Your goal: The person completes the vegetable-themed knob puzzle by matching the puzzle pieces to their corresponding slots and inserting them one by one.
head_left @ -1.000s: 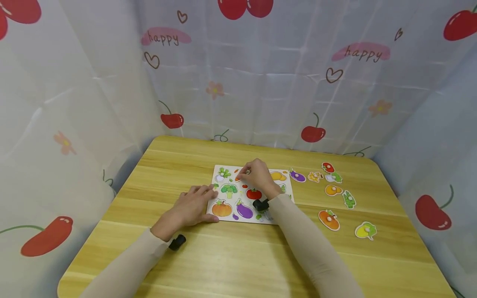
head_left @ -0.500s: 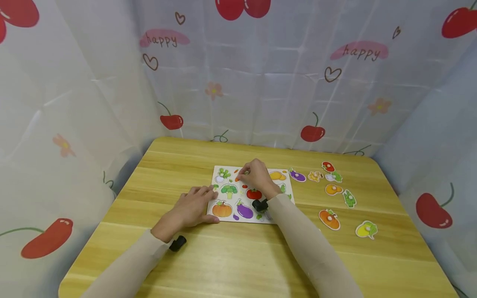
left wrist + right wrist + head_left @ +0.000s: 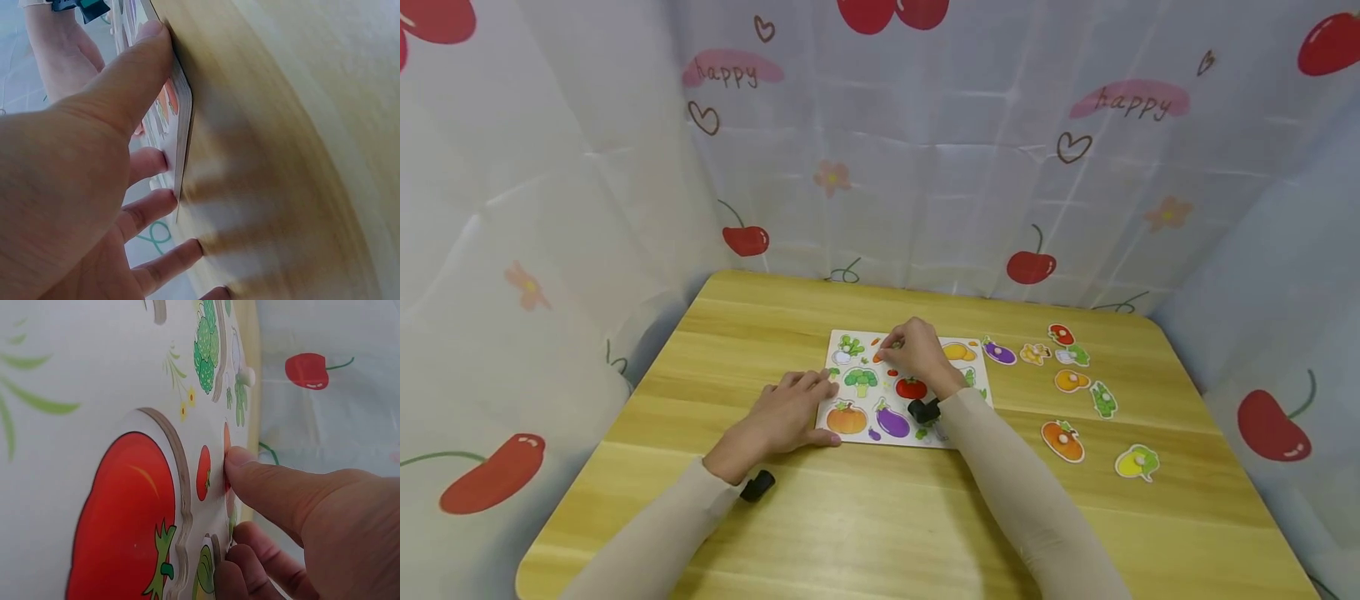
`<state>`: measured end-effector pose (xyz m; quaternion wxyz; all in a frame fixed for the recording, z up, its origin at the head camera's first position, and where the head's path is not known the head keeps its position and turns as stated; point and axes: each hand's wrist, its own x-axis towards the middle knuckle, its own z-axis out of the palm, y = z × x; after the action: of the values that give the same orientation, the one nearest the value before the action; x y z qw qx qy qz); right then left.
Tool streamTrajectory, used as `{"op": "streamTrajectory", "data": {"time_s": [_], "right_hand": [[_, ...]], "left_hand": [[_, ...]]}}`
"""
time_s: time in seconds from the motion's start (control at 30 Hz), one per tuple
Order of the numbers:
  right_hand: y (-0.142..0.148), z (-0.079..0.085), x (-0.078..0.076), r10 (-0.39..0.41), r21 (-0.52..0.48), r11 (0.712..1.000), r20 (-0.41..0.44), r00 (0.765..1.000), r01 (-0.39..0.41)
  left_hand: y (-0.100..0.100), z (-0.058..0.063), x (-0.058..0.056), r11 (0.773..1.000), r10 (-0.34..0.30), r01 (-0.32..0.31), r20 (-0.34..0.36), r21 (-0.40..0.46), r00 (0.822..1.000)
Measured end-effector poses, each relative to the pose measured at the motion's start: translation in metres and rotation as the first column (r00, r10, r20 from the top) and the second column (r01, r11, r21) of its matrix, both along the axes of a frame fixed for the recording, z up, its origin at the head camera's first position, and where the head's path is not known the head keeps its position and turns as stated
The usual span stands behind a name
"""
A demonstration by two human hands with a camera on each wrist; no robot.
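Note:
A white vegetable puzzle board (image 3: 835,336) with cut-out recesses lies on the table. My right hand (image 3: 920,350) is over its upper middle, thumb and fingers pinching a carrot piece (image 3: 877,358) flat at the board's surface. In the right wrist view, the thumb presses against the carrot piece (image 3: 227,434), mostly seen edge-on, past the tomato recess (image 3: 128,512). My left hand (image 3: 790,412) rests spread at the board's left edge. The left wrist view has its thumb on the board's edge (image 3: 182,125) and other fingertips along the side and on the table.
Loose knobbed pieces lie right of the board: an eggplant (image 3: 999,352), a tomato (image 3: 1057,334), a pumpkin (image 3: 1058,443), a green piece (image 3: 1103,401), a yellow-green piece (image 3: 1131,463) and several others. A cherry-print curtain (image 3: 880,167) hangs behind the wooden table (image 3: 820,533).

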<state>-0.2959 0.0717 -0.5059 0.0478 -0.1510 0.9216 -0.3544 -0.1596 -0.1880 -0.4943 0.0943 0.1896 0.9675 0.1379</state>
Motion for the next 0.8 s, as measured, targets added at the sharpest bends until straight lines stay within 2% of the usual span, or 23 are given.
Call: {"op": "streamTrajectory", "data": {"time_s": [0.47,0.8], "right_hand": [[0.006,0.002,0.003,-0.016,0.022,1.000,0.017,1.000,0.016],[0.024,0.009,0.007,-0.011,0.057,0.998,0.009,1.000,0.011]], "left_hand": [[0.000,-0.001,-0.001,1.000,0.010,-0.010,0.014,0.000,1.000],[0.001,-0.002,-0.001,1.000,0.006,-0.006,0.002,-0.005,1.000]]}}
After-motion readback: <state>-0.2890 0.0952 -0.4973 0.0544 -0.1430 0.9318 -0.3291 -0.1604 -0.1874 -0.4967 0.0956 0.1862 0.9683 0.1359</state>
